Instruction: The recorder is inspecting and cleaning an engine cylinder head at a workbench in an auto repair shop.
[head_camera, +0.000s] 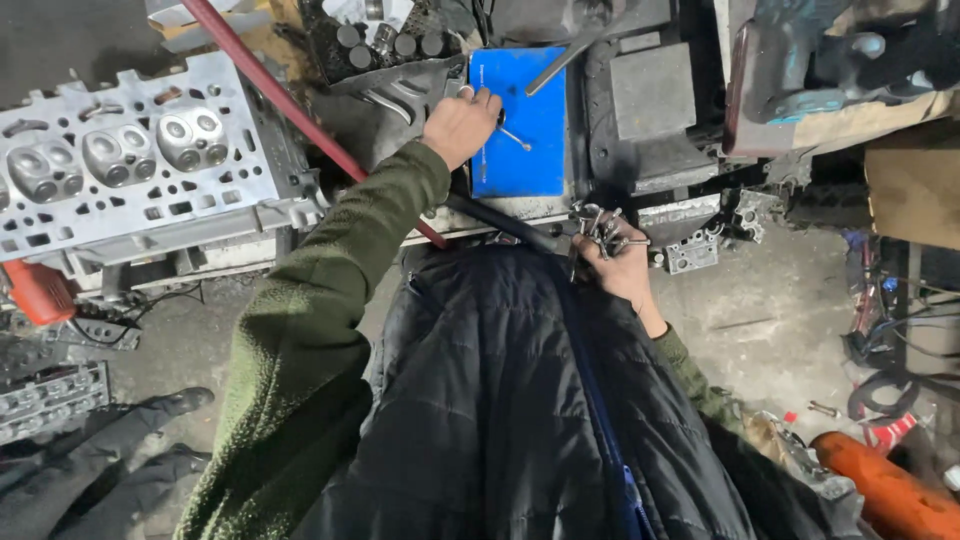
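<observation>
My left hand (460, 124) reaches forward onto a blue tray (535, 150) on the bench, fingers curled over small metal parts at the tray's left edge. A thin metal pin (515, 139) lies on the tray just right of that hand. My right hand (620, 262) stays close to my body at the bench's front edge and grips a bunch of small metal engine parts (603, 228). Green fleece sleeves and a dark quilted vest fill the lower middle of the view.
A grey aluminium cylinder head (140, 160) lies at the left of the bench. A red bar (290, 105) crosses diagonally beside it. Dark metal blocks (652, 92) sit right of the tray. Another person's dark shoes (170, 405) stand at lower left. An orange object (885, 490) lies at lower right.
</observation>
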